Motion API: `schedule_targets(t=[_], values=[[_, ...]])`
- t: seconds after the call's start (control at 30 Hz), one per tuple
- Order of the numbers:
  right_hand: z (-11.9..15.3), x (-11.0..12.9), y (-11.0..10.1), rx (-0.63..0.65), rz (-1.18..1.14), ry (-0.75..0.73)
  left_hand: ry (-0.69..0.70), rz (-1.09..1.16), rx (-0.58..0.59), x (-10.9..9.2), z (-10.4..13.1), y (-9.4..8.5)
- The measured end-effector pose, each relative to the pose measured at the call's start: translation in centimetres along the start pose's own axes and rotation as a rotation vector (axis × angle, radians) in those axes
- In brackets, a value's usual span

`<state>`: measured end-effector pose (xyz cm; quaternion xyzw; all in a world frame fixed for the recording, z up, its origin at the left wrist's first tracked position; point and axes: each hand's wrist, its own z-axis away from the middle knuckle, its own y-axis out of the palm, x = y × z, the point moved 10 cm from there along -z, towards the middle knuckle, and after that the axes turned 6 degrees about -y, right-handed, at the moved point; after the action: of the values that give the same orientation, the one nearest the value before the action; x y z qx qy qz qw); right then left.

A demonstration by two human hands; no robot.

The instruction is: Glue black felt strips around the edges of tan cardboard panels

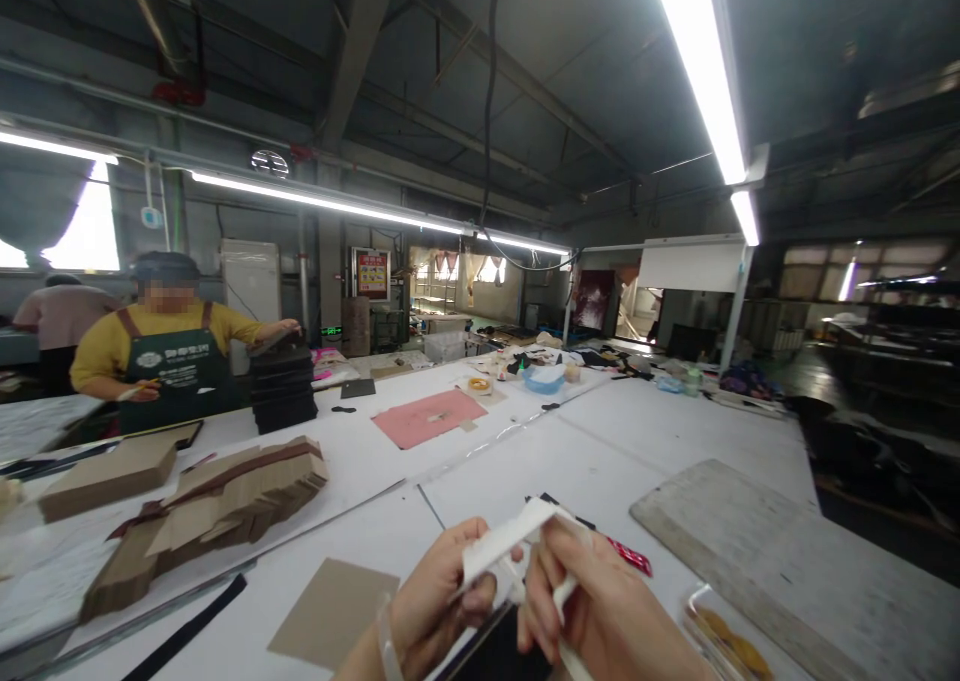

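A white strip of material (501,545) is stretched between my two hands, low in the middle of the view. My left hand (442,591) is closed on its left end, the thumb on top. At the strip's folded right part, my right hand (577,581) pinches it between thumb and fingers, and a narrow white end hangs below. Beneath the hands lies a black item (499,651), partly hidden by them. A red object (630,555) rests just beyond my right hand. To the left of my left hand is a flat grey-brown sheet (334,613).
Stacks of brown pieces (247,496) stand at left, with a black strip (187,626) nearer. A grey board (787,561) and a clear tray (724,631) are at right. A pink sheet (427,419) lies farther off. Across the table, a person in a green apron (176,366) touches a black stack (283,386).
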<state>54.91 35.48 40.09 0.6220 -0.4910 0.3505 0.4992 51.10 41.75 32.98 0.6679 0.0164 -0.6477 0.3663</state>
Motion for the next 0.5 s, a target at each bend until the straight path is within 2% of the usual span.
schedule_targets(t=[0.03,0.1,0.17,0.23,0.37,0.5], values=[[-0.3,-0.5,0.1,-0.030,-0.137,0.014,0.000,0.066,0.035,0.0,0.0,0.4],[-0.5,-1.2,0.0,-0.099,-0.272,0.048,-0.018,0.197,0.083,0.4,-0.1,0.8],[-0.3,-1.0,0.2,-0.134,-0.301,0.072,-0.008,0.223,0.107,0.5,-0.2,1.0],[-0.3,0.0,0.9,-0.115,-0.278,0.067,0.032,0.167,0.121,0.1,-0.1,1.2],[-0.3,1.4,1.6,-0.112,-0.176,0.089,0.022,0.100,0.076,-0.8,-0.2,1.5],[0.8,0.1,0.3,-0.183,-0.199,0.165,-0.036,0.080,-0.009,-0.7,-0.6,1.2]])
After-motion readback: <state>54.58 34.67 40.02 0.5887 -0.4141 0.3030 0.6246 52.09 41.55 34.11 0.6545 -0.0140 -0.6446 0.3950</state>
